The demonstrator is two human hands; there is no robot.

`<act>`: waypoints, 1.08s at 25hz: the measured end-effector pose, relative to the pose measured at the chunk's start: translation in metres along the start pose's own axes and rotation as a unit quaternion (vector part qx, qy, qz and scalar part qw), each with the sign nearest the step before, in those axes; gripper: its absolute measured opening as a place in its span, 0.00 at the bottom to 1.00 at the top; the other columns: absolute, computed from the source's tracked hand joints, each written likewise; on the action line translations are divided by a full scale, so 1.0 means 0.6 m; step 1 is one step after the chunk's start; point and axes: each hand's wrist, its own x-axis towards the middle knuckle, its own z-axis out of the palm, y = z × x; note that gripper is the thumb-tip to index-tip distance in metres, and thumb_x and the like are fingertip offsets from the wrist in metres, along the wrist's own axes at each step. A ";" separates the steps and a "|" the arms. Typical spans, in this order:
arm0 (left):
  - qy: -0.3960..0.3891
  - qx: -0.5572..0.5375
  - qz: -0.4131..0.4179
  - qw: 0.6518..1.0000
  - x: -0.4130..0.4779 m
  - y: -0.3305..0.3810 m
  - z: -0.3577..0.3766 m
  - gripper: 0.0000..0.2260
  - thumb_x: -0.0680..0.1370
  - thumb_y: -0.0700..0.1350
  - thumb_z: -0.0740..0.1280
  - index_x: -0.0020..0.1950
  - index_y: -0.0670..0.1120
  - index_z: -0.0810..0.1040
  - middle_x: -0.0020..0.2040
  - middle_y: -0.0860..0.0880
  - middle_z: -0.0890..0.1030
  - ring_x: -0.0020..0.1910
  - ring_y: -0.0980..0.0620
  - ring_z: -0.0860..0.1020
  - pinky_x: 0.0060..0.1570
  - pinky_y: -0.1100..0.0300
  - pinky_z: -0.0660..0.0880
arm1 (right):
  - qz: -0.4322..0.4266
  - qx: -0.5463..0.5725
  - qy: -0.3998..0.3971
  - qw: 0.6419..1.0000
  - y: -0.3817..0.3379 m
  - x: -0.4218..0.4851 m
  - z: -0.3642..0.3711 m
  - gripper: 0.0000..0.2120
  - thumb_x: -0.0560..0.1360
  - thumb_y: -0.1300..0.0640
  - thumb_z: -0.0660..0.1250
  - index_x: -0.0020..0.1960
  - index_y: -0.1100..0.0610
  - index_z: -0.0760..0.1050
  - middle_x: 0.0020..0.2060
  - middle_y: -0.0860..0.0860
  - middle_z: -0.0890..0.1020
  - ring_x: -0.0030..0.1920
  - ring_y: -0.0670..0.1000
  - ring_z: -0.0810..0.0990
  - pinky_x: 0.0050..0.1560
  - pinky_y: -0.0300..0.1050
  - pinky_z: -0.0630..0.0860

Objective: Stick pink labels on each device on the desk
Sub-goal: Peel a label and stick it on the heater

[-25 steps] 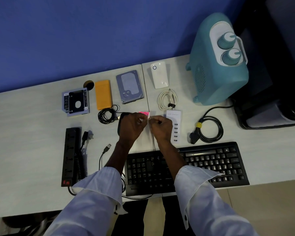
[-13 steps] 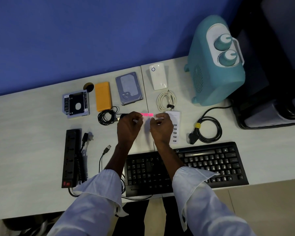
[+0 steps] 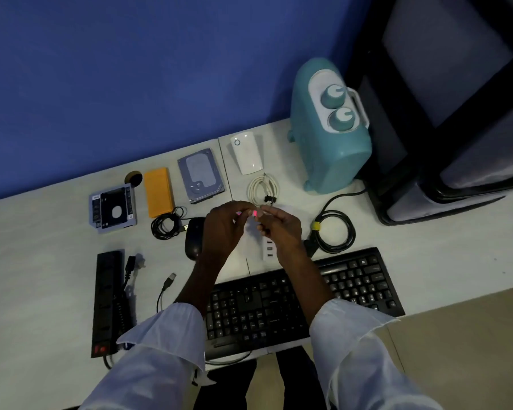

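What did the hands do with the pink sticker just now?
The left hand and right hand kept pinching the pink label. Their fingertips came closer, so the strip stretched between them half a second ago now shows as a small bit. More of the black mouse is uncovered. Everything else on the desk stayed put.

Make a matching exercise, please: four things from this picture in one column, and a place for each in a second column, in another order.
1. power strip
2. heater
3. keyboard
4. pink label

A. far right, at the back
B. between the fingertips of the left hand and right hand
C. far left, at the front
D. under both forearms

Pairs: 1-C, 2-A, 3-D, 4-B
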 end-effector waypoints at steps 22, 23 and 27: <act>0.018 -0.164 -0.350 0.922 0.271 0.372 0.120 0.52 0.56 0.60 0.80 0.73 0.52 0.56 0.65 0.44 0.74 0.62 0.41 0.74 0.60 0.48 0.72 | -0.141 0.176 0.209 0.952 -0.196 -0.001 -0.188 0.05 0.74 0.68 0.69 0.47 0.61 0.82 0.38 0.52 0.83 0.36 0.48 0.80 0.35 0.40 0.73; 0.031 -0.175 -0.344 0.922 0.266 0.367 0.117 0.51 0.55 0.60 0.80 0.72 0.52 0.59 0.63 0.45 0.76 0.61 0.42 0.76 0.60 0.48 0.73 | -0.146 0.175 0.208 0.951 -0.201 0.005 -0.187 0.06 0.74 0.68 0.69 0.47 0.60 0.82 0.39 0.52 0.83 0.38 0.48 0.80 0.36 0.39 0.74; 0.090 -0.253 -0.340 0.901 0.247 0.320 0.101 0.41 0.53 0.59 0.80 0.63 0.55 0.69 0.55 0.54 0.81 0.53 0.49 0.80 0.58 0.51 0.77 | -0.154 0.151 0.172 0.961 -0.216 0.029 -0.169 0.06 0.74 0.67 0.69 0.49 0.61 0.81 0.41 0.51 0.84 0.42 0.48 0.80 0.40 0.40 0.74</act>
